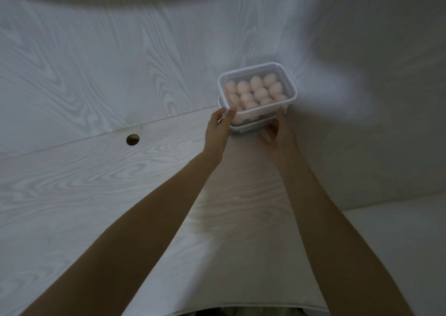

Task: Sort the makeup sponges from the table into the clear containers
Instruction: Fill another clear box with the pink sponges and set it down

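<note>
A clear lidded container [287, 79] full of several pink egg-shaped makeup sponges [255, 83] sits stacked on a second clear container [253, 126], far on the table by the wall. My left hand [218, 128] touches the stack's near left corner, fingers straight along its side. My right hand [277, 129] is at the near right corner, thumb up against the upper container's wall, fingers loosely curled beside the lower one. The lower container's contents are mostly hidden.
The white wood-grain table [96, 182] meets a wood-grain wall panel behind. A round cable hole [133, 139] lies in the tabletop to the left. A plain wall stands right of the stack, and the table's near edge is at the bottom.
</note>
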Demonstrator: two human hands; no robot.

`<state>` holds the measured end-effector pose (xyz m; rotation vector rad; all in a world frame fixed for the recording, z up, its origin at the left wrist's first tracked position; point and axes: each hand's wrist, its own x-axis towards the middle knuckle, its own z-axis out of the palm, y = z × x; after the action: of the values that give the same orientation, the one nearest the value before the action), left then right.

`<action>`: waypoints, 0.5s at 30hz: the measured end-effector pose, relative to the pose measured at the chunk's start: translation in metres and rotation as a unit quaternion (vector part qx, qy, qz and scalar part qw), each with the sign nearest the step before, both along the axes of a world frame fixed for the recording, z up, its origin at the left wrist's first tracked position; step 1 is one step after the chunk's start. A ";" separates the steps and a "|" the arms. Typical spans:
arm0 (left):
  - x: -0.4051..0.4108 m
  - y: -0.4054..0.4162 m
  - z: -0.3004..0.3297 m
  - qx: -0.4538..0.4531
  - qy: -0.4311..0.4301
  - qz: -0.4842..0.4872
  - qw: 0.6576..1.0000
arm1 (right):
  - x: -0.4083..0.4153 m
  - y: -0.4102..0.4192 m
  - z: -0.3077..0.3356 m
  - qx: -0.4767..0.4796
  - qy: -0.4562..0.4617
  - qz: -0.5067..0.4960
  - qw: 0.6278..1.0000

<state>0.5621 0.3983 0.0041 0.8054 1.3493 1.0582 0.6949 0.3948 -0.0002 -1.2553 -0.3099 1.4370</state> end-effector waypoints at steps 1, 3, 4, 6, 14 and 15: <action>0.000 0.004 0.000 -0.002 0.009 -0.003 1.000 | 0.000 0.003 0.001 -0.001 0.000 0.015 1.000; -0.004 0.012 0.002 -0.006 0.041 -0.029 0.999 | 0.000 0.008 0.002 -0.005 0.000 0.036 0.999; -0.007 0.013 0.004 -0.003 0.059 -0.047 0.997 | 0.000 0.008 0.001 -0.009 -0.006 0.043 0.999; -0.019 0.011 0.007 0.003 0.083 -0.099 0.992 | -0.002 0.005 0.000 -0.019 -0.023 0.056 0.998; -0.123 -0.064 0.020 0.047 0.146 -0.117 0.981 | -0.072 -0.056 0.012 -0.087 -0.111 0.105 0.984; -0.143 -0.082 0.022 0.070 0.206 -0.104 0.970 | -0.090 -0.066 0.018 -0.066 -0.135 0.146 0.978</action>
<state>0.4193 0.3163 0.0257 1.2968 1.5050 0.8540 0.6045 0.3289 0.0175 -1.5673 -0.6111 1.5534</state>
